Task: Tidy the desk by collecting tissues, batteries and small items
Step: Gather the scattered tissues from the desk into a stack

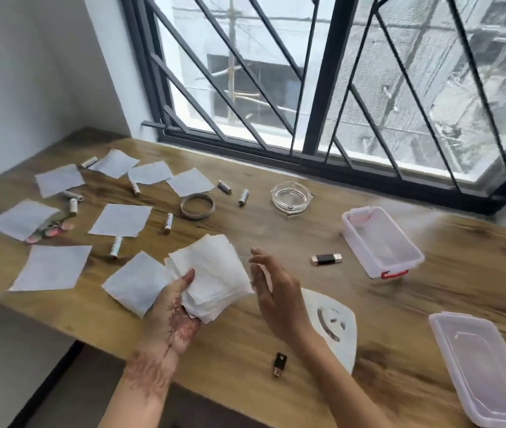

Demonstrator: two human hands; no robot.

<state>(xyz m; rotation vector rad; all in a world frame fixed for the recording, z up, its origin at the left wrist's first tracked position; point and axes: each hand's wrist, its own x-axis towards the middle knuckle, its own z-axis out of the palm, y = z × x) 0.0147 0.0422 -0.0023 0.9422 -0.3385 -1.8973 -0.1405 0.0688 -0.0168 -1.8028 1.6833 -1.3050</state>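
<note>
Clearly, from my remote seat, the left hand [180, 307] was raised over the near edge of the desk [276, 230], palm turned up, with henna patterns running down the wrist. Its thumb lay across a fanned stack of tissues [214, 273], clamping it against fingers I could not see beneath the paper. The right hand [273, 291] stood edge-on just beside the stack, fingers straight and slightly apart, holding nothing. Blur kept me from telling whether its fingertips touched the paper. Its forearm crossed over a white card [335, 322] with a smiling face cut into it.

Loose tissues [51, 267] lay flat over the left part of the desk, one partly under the held stack, with batteries [116, 247] scattered among them. A bangle [197, 206] and a glass ashtray [291, 197] sat farther back. To the right stood an open clear box [381, 242] with a USB stick [326, 258] just beside it. The lid [486, 366] lay well apart near the right edge, and a small black adapter [279, 362] near the front edge.
</note>
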